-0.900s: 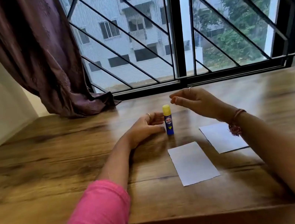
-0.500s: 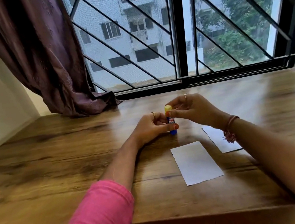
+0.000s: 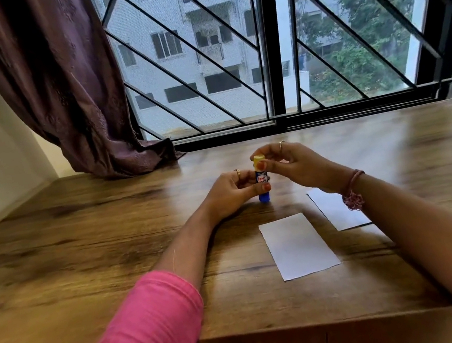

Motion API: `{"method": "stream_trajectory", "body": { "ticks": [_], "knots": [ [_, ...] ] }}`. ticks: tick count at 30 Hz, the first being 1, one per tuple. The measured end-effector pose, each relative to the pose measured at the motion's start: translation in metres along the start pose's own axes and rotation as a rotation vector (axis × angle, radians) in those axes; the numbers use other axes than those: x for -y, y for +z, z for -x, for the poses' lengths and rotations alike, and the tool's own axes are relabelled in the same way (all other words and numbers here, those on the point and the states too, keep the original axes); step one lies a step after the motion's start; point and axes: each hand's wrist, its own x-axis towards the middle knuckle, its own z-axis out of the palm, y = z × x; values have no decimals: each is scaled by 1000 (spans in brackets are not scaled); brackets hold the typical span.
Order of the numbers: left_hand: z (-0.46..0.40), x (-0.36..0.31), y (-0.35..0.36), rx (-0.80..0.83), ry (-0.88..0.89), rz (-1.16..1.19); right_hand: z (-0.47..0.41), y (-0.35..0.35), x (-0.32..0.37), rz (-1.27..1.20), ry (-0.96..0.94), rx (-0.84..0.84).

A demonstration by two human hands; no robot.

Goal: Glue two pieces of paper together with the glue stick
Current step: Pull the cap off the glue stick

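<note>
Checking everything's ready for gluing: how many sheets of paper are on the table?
2. One sheet lies flat just in front of the glue stick; the other lies to its right, partly hidden under the right wrist.

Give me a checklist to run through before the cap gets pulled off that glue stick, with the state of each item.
1. Blue glue stick upright, base on the wooden table: ok.
2. Left hand grips the blue body: ok.
3. Right hand pinches the yellow cap: ok.
4. Cap loosened or already lifting: cannot tell; fingers hide the seam.
5. Near white paper sheet lies flat and uncovered, ready for glue: ok.
6. Second white paper sheet within sight: ok, though the right wrist covers part of it.
</note>
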Motion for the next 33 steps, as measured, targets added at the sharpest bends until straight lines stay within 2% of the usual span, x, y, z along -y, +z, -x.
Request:
{"method": "stream_trajectory", "body": {
  "ticks": [4,8,13,18,24,27,33],
  "knots": [
    [1,0,1,-37,22,3,0,4,2,-31,48,-65],
    [2,-3,2,-48,31,-5,-3,7,4,103,49,-200],
    [2,-6,3,-48,11,-32,-3,7,5,19,41,-238],
    [2,-3,1,-27,-9,-16,-3,-5,16,-198,2,-213],
    [0,-1,0,-121,-27,32,2,-21,12,-370,59,-265],
    [0,0,-4,-227,-22,123,4,-21,4,-294,116,-232],
    [-4,5,-16,-434,-48,238,5,-2,-3,45,162,-77]
  ]
}}
